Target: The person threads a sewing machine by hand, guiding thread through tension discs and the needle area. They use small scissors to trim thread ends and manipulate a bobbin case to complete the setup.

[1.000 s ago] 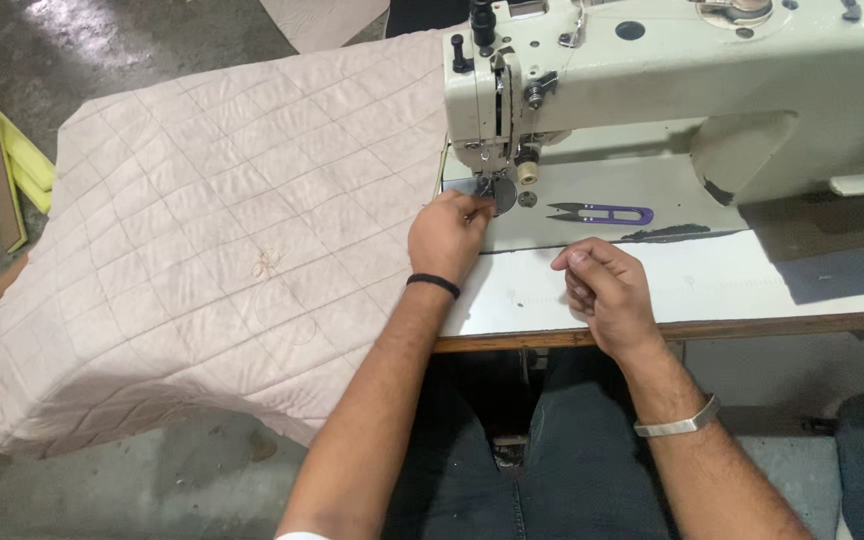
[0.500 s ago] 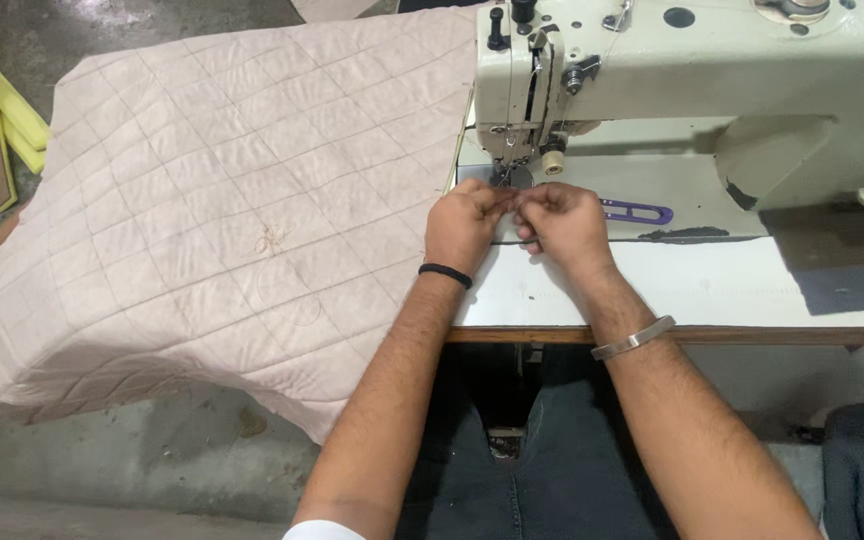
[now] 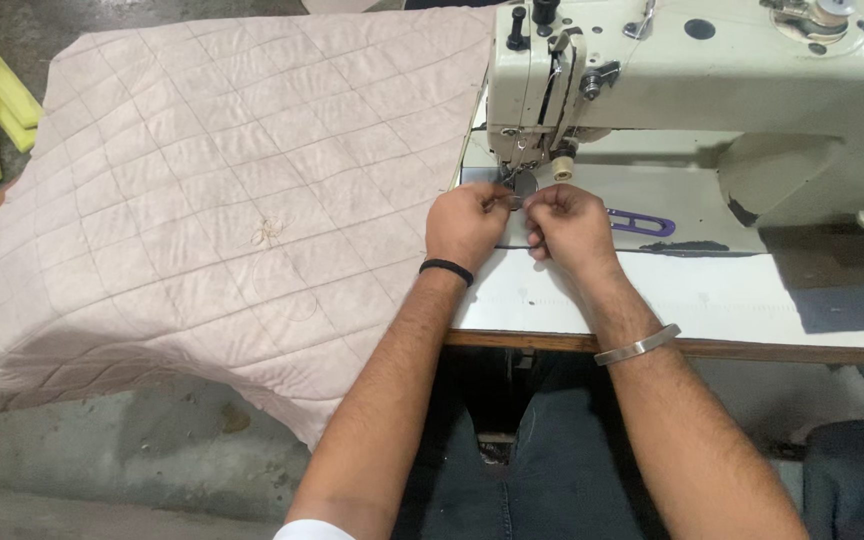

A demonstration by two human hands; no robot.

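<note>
Nearest, the person's knees in dark jeans (image 3: 552, 470) sit under the front edge of the table (image 3: 712, 300), and both forearms reach forward over that edge. The left wrist wears a black band (image 3: 446, 270), the right a metal bangle (image 3: 637, 344).

Past the edge, the two hands meet just in front of the needle. The left hand (image 3: 467, 225) and the right hand (image 3: 570, 228) have their fingers curled in, fingertips almost touching, pinched around something small and shiny between them; it is too small to say what it is, perhaps thread or a little metal part. It sits right below the presser foot (image 3: 524, 180), on the machine bed.

To the left, a pale pink quilt (image 3: 222, 210) covers the left end of the table and hangs off its front and left edges toward the concrete floor (image 3: 102, 450). Its right border lies beside the left hand, running up to the needle.

Just right of the right hand lie purple snips (image 3: 642, 222) on the bed. Behind them rises the cream sewing machine (image 3: 712, 80), filling the far right corner. At the far left, yellow foam strips (image 3: 2, 90) lie on the floor
</note>
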